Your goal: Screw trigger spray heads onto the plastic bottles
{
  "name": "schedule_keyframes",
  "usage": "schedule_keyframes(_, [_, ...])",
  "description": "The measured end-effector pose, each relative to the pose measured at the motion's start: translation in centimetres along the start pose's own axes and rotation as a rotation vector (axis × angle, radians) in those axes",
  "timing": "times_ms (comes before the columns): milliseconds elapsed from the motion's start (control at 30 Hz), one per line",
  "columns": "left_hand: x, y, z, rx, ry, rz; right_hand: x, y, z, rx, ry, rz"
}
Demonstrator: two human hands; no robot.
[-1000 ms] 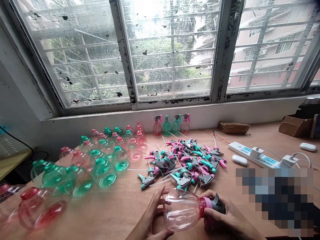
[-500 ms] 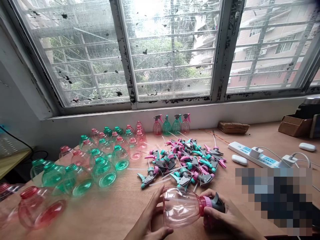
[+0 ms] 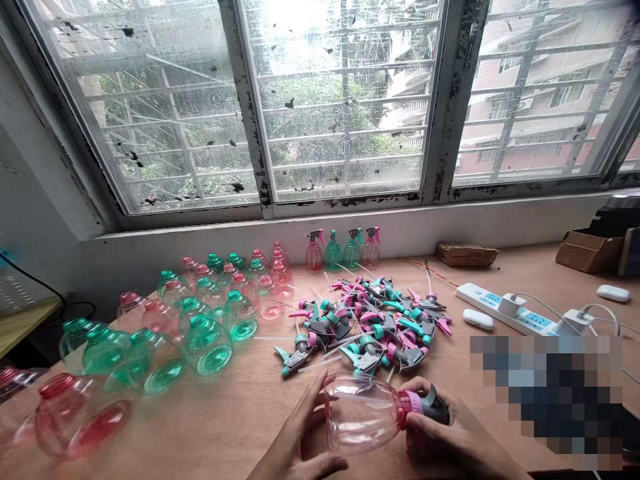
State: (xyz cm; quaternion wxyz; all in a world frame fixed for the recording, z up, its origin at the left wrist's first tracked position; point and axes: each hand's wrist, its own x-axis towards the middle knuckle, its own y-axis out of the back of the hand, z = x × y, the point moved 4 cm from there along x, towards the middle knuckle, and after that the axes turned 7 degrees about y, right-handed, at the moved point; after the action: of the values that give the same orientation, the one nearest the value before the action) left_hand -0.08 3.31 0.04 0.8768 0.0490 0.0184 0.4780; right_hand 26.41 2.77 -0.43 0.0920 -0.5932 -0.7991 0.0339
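A clear pink spray bottle (image 3: 363, 413) lies on its side in front of me, its base toward the left. My left hand (image 3: 305, 433) cups the base, fingers along the far edge and thumb below. At the neck, my right hand (image 3: 440, 427) is wrapped round the grey-and-pink trigger head, which sits on the bottle's mouth. A thin tube shows inside the bottle. Just beyond the hands lies a pile of loose trigger sprayers (image 3: 370, 320) in grey, pink and teal, with their tubes sticking out.
Several open green and pink bottles (image 3: 207, 347) stand on the left of the wooden table (image 3: 210, 433). Fitted spray bottles (image 3: 353, 253) line the wall. To the right are a power strip (image 3: 505, 310), a white oval object (image 3: 479, 319) and a brown package (image 3: 467, 255).
The bottle has turned slightly between my hands, and the left thumb and fingers have shifted a little at its base. The right hand stays on the trigger head.
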Motion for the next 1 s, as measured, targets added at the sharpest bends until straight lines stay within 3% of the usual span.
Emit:
schedule_keyframes(167, [0.2, 0.5, -0.9, 0.15, -0.099, 0.03, 0.2, 0.2, 0.3, -0.016, 0.02, -0.002])
schedule_keyframes(467, [0.3, 0.2, -0.7, 0.039, -0.091, -0.053, 0.1, 0.2, 0.5, 0.018, 0.007, -0.002])
schedule_keyframes(667, [0.1, 0.4, -0.6, 0.115, -0.088, 0.032, 0.1, 0.2, 0.4, -0.013, 0.009, 0.001])
schedule_keyframes(867, [0.3, 0.3, -1.5, -0.01, -0.124, -0.028, 0.0, 0.2, 0.3, -0.028, 0.016, 0.005])
schedule_keyframes(1000, [0.2, 0.0, -1.1, -0.031, -0.107, -0.073, 0.1, 0.3, 0.5, -0.029, 0.013, 0.006])
